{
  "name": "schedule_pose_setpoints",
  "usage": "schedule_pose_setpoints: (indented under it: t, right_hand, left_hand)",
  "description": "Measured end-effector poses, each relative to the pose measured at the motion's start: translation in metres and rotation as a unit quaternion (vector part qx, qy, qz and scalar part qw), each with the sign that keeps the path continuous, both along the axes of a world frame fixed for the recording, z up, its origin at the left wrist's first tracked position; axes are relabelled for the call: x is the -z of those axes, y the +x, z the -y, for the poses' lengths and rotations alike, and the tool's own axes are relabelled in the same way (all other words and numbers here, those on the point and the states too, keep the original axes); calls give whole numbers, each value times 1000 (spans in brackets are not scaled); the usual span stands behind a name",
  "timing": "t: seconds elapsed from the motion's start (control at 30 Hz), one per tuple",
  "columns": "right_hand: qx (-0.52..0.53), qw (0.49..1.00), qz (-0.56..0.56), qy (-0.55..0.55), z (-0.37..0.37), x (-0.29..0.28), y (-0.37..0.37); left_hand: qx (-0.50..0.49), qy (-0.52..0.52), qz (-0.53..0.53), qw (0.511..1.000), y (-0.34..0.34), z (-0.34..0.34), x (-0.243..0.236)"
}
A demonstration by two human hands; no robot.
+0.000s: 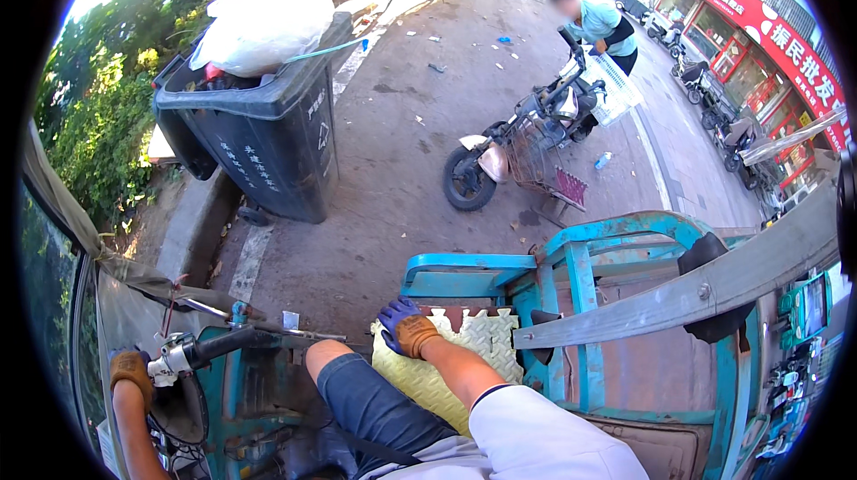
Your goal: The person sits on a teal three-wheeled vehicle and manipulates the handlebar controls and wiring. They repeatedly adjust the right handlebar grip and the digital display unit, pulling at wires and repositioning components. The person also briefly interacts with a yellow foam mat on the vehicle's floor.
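Pale yellow, perhaps diamond-embossed foam mat point(446, 364)

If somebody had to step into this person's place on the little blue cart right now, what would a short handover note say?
Left hand: gloved, closed around the left handlebar grip.
Right hand: gloved, resting flat on the pale yellow foam mat on the seat, holding nothing.
Where things are: the person sits on the blue tricycle, which faces a dark bin with a white bag on top. A parked scooter stands ahead to the right, with another person beside it.
Done: seated, one hand on the bar.
Left: the right hand is not yet on any control.
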State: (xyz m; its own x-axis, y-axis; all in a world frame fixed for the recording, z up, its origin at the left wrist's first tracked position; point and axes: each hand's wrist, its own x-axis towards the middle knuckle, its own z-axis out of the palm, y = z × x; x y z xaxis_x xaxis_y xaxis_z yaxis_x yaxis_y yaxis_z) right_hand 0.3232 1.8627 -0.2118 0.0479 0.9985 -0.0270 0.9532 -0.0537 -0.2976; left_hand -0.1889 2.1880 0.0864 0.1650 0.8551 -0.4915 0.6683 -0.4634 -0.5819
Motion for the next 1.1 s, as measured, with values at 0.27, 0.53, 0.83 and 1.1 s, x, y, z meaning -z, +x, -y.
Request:
schedule_pose_setpoints:
  t: [0.27, 0.53, 0.83, 1.1]
  right_hand:
    - [-9, 1000, -3, -17, -3, -13, 4]
    - [-2, 1000, -5, -10, -3, 3, 1]
    - [-9, 1000, -3, -22, -6, -11, 0]
    - [0, 999, -3, -32, -4, -5, 0]
  left_hand:
    - [46, -22, -264, 963, 1, -18, 23]
    - [39, 0, -253, 967, 17, -5, 17]
    - [14, -8, -261, 965, 2, -9, 28]
    - [80, -1, -255, 963, 12, -1, 21]
